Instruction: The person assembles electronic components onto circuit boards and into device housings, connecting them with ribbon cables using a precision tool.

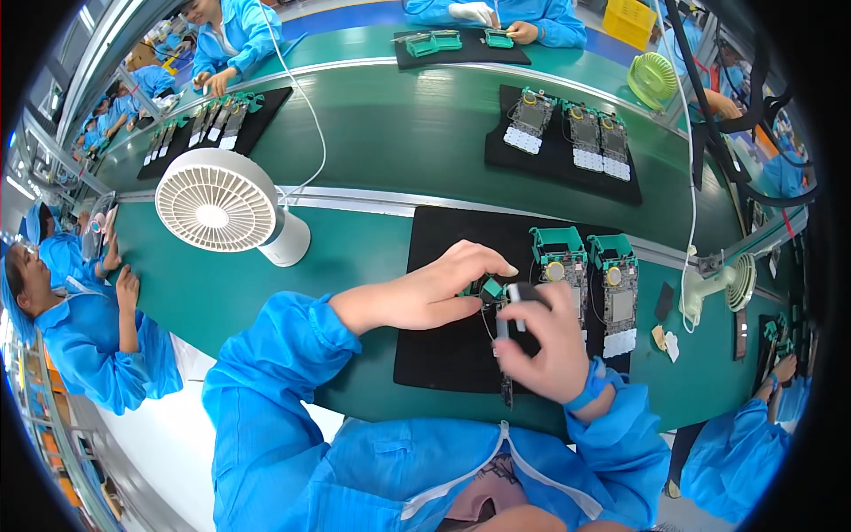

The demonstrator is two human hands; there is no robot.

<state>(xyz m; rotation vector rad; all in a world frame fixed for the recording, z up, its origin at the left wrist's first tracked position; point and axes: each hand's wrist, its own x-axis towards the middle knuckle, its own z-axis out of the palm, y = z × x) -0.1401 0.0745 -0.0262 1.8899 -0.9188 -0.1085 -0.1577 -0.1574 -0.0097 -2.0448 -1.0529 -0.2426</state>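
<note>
My left hand [434, 285] reaches over the black mat [434, 359], its thumb and fingers closed around the green-framed end of a circuit board [507, 390]. This board is tilted nearly edge-on, and my hands hide most of it. My right hand [551, 348], slightly blurred, grips a small black and grey block [526, 296] against the board's green end; its exact kind is unclear. Just to the right, a circuit board with a green frame and round yellow part [556, 271] lies on the mat, partly covered by my right hand. Beside it lies another such board [619, 301], fully visible.
A white fan [217, 202] stands left of the mat, and a green fan [740, 284] is at the right. Small scraps [667, 344] lie right of the boards. Beyond a metal rail [355, 197], another black mat [567, 177] carries several boards. Co-workers [89, 328] sit around.
</note>
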